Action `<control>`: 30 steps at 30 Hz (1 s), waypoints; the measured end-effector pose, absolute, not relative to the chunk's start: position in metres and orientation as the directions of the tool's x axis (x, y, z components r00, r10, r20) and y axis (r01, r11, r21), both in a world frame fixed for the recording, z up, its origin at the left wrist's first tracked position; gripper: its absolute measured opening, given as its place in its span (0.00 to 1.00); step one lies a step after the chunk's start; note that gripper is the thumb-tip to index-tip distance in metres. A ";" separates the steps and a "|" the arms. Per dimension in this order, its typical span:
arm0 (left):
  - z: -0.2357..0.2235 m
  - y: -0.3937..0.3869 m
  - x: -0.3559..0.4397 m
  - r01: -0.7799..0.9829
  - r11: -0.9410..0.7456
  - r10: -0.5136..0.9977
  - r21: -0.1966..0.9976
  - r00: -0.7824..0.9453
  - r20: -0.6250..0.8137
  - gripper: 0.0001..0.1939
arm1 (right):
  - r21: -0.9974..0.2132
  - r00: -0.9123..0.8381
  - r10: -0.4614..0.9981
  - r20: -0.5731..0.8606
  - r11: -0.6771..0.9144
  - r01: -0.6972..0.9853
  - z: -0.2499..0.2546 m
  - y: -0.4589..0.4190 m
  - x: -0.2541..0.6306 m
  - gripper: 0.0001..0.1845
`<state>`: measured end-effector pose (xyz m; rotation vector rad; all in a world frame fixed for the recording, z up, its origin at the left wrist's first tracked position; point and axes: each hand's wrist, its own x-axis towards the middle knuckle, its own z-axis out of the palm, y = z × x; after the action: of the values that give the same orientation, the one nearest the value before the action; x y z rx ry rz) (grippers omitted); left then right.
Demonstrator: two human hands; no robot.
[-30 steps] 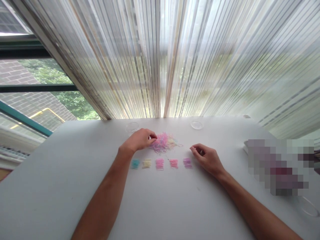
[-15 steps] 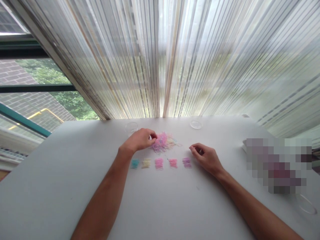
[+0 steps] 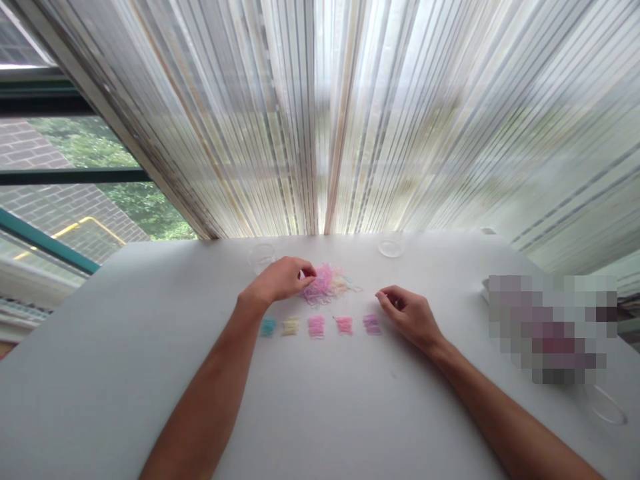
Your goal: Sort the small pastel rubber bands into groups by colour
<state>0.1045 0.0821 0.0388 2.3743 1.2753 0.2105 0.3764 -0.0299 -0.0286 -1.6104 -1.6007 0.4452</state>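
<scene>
A tangled pile of thin pastel loops or strands [image 3: 324, 285], mostly pink and purple, lies near the back of the table. My left hand [image 3: 287, 277] reaches its left edge, thumb and forefinger pinched against it; whatever lies between the tips is too small to make out. Closer to me runs a row of small bundles: teal [image 3: 269, 327], pale yellow [image 3: 290, 326], pink [image 3: 317, 327], coral pink [image 3: 345, 325] and purple [image 3: 371, 324]. Just right of the purple bundle, my right hand [image 3: 407, 313] rests with curled fingers and thumb drawn together. Its grip is partly hidden.
Two clear round dishes or lids sit at the back, one behind my left hand [image 3: 263, 255] and one farther right [image 3: 389, 249]. A pixelated object [image 3: 555, 330] covers the right side of the white table [image 3: 320, 413], with a pale loop [image 3: 607, 407] beside it. Striped curtains [image 3: 320, 120] hang behind.
My left fingertips have shifted very slightly at the pile's edge. The whole view has drifted a little; the right hand keeps its pose, and the bundles stay in place.
</scene>
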 end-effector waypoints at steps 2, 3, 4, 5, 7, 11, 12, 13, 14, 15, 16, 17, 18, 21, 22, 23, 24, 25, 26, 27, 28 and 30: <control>0.040 0.084 0.101 0.758 -0.478 0.827 0.444 0.558 -0.062 0.13 | -0.738 0.134 0.949 0.285 0.128 0.662 -0.030 -0.030 0.377 0.19; 0.040 0.084 0.100 0.760 -0.475 0.831 0.444 0.554 -0.058 0.13 | -0.739 0.133 0.949 0.284 0.129 0.661 -0.030 -0.029 0.377 0.19; 0.041 0.085 0.098 0.760 -0.472 0.834 0.446 0.550 -0.055 0.14 | -0.739 0.133 0.949 0.285 0.130 0.661 -0.031 -0.029 0.378 0.19; 0.041 0.086 0.096 0.760 -0.469 0.836 0.449 0.547 -0.053 0.14 | -0.739 0.133 0.949 0.287 0.131 0.661 -0.031 -0.029 0.378 0.19; 0.042 0.087 0.093 0.757 -0.461 0.839 0.463 0.542 -0.052 0.14 | -0.738 0.133 0.947 0.291 0.133 0.662 -0.031 -0.029 0.378 0.18; 0.043 0.088 0.090 0.734 -0.450 0.835 0.508 0.548 -0.053 0.14 | -0.736 0.134 0.945 0.297 0.138 0.663 -0.031 -0.029 0.377 0.18; 0.043 0.088 0.090 0.732 -0.447 0.835 0.514 0.548 -0.053 0.13 | -0.736 0.133 0.945 0.298 0.138 0.663 -0.031 -0.029 0.377 0.18; 0.043 0.088 0.090 0.731 -0.445 0.835 0.517 0.548 -0.055 0.13 | -0.735 0.132 0.946 0.298 0.139 0.663 -0.031 -0.029 0.378 0.18; 0.043 0.087 0.091 0.731 -0.444 0.834 0.518 0.549 -0.059 0.13 | -0.735 0.130 0.946 0.298 0.140 0.664 -0.032 -0.029 0.378 0.17; 0.043 0.087 0.093 0.730 -0.444 0.832 0.519 0.551 -0.063 0.12 | -0.734 0.129 0.945 0.299 0.141 0.665 -0.032 -0.029 0.378 0.17; 0.043 0.086 0.094 0.730 -0.446 0.829 0.518 0.555 -0.068 0.12 | -0.732 0.128 0.944 0.303 0.144 0.665 -0.033 -0.029 0.378 0.17; 0.044 0.085 0.096 0.728 -0.449 0.825 0.519 0.560 -0.072 0.12 | -0.730 0.126 0.943 0.307 0.148 0.667 -0.034 -0.029 0.379 0.17; 0.044 0.084 0.097 0.724 -0.452 0.820 0.521 0.567 -0.075 0.11 | -0.728 0.125 0.942 0.312 0.153 0.668 -0.034 -0.029 0.379 0.17; 0.045 0.081 0.103 0.695 -0.464 0.803 0.550 0.592 -0.071 0.10 | -0.715 0.115 0.934 0.340 0.177 0.677 -0.035 -0.029 0.380 0.15; 0.046 0.079 0.105 0.673 -0.473 0.790 0.568 0.609 -0.064 0.10 | -0.708 0.110 0.927 0.359 0.194 0.680 -0.034 -0.029 0.379 0.14; 0.047 0.077 0.108 0.646 -0.485 0.773 0.590 0.632 -0.055 0.09 | -0.697 0.100 0.917 0.387 0.220 0.682 -0.033 -0.030 0.379 0.14; 0.048 0.074 0.112 0.612 -0.500 0.752 0.613 0.657 -0.044 0.09 | -0.683 0.084 0.903 0.422 0.256 0.684 -0.031 -0.032 0.377 0.13; 0.049 0.071 0.116 0.575 -0.515 0.728 0.636 0.685 -0.030 0.08 | -0.663 0.057 0.885 0.461 0.301 0.685 -0.029 -0.033 0.376 0.12; 0.049 0.068 0.121 0.537 -0.527 0.703 0.659 0.711 -0.016 0.08 | -0.640 0.023 0.865 0.502 0.353 0.683 -0.027 -0.035 0.374 0.10; 0.050 0.064 0.126 0.502 -0.536 0.683 0.679 0.731 -0.001 0.07 | -0.613 -0.018 0.842 0.538 0.406 0.677 -0.025 -0.038 0.371 0.09; 0.050 0.060 0.131 0.470 -0.545 0.664 0.694 0.747 0.015 0.07 | -0.588 -0.061 0.821 0.568 0.456 0.668 -0.023 -0.040 0.369 0.07; 0.050 0.052 0.141 0.418 -0.564 0.631 0.713 0.774 0.045 0.06 | -0.559 -0.126 0.788 0.603 0.530 0.638 -0.021 -0.045 0.363 0.04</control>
<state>0.1406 0.0516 0.0503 2.2494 0.7768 0.3855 0.3632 -0.0452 -0.0206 -1.1784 -1.8387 0.2019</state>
